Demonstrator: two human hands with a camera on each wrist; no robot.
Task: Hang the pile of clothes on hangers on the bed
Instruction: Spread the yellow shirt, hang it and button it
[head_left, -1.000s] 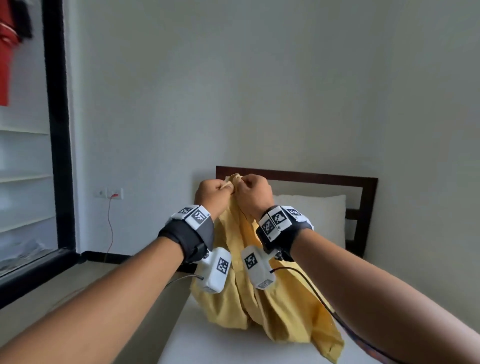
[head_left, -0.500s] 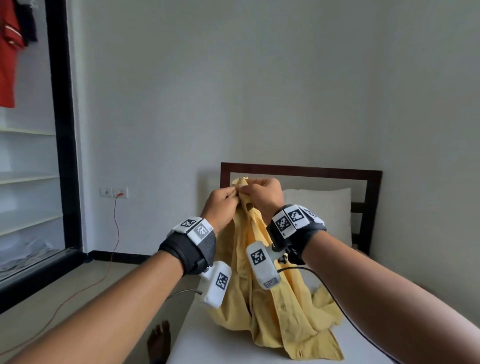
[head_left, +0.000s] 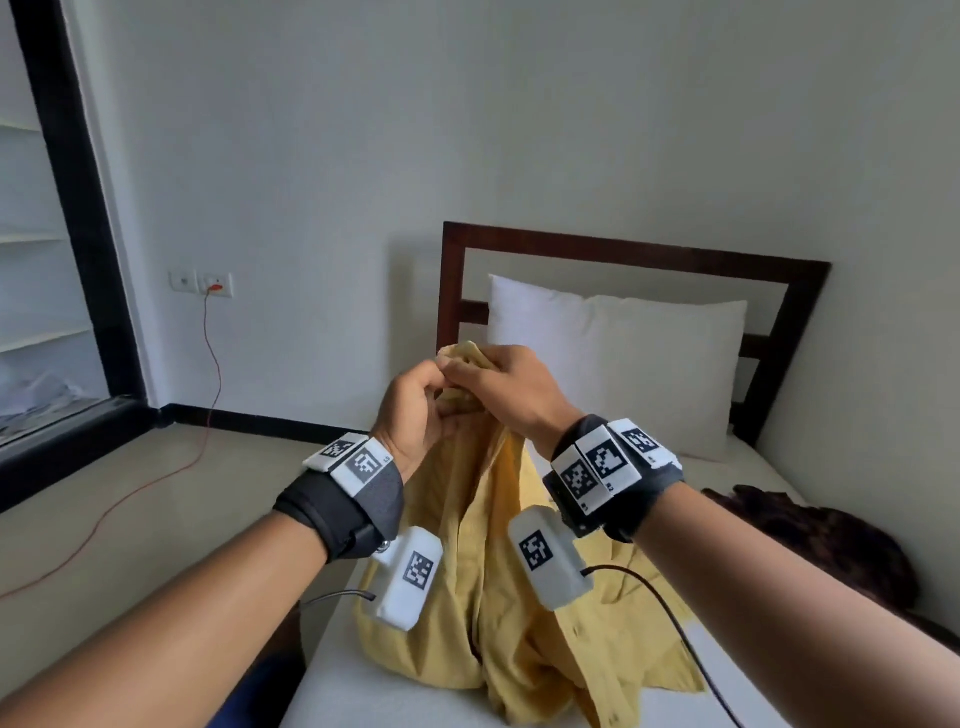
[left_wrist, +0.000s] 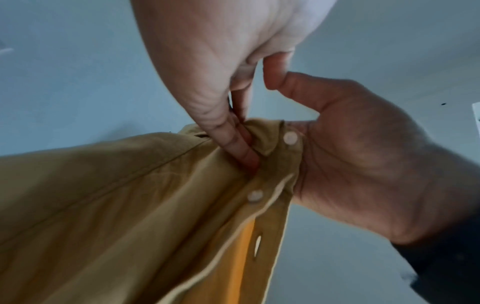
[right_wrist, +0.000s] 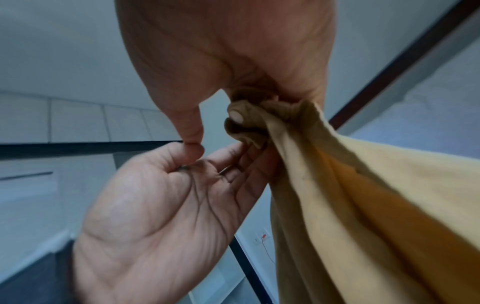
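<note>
Head view: yellow button-up shirt (head_left: 483, 587), collar bunched in your right hand (head_left: 511, 395), hem trailing on the bed (head_left: 343, 686). Your left hand (head_left: 415, 410) touches the collar, fingers half-curled, grip unclear.

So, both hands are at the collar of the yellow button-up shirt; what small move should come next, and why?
Probably undo the top white button. The right hand grips the bunched collar of the yellow button-up shirt, and the left hand has its fingers at the placket. No hanger is in view, and an opened collar would likely take one more easily.
</note>
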